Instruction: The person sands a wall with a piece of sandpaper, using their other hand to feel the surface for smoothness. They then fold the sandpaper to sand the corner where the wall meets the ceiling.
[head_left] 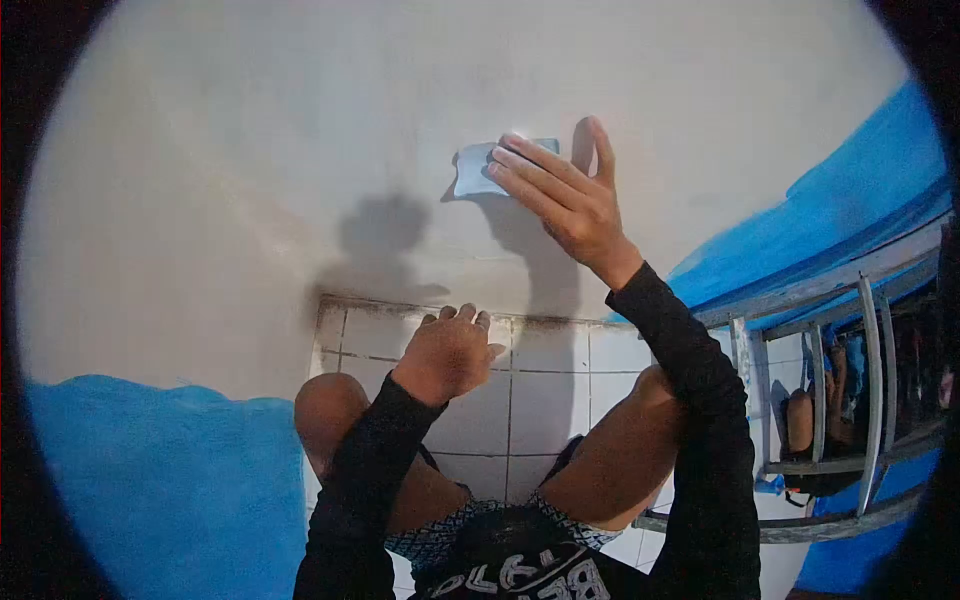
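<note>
My right hand [565, 195] is raised to the pale wall [300, 110]. Its outstretched fingers lie flat over a small light-blue sheet [473, 170], and the thumb points up, away from them. The sheet looks thin, with a slightly curled left edge; the fingers hide part of it, and its material does not show clearly. Lower down, my left hand [450, 352] hangs over the white tiles [465, 415] with nothing in it. Its fingers are loosely bent, and the thumb stands apart to the right.
Blue paint covers the lower wall [160, 480] at left and a band at right. A grey ladder-like frame [870, 370] leans at the right, with dark items and a person's limb behind it. My bent knees [330, 410] flank the tiles, which have a dirty upper edge.
</note>
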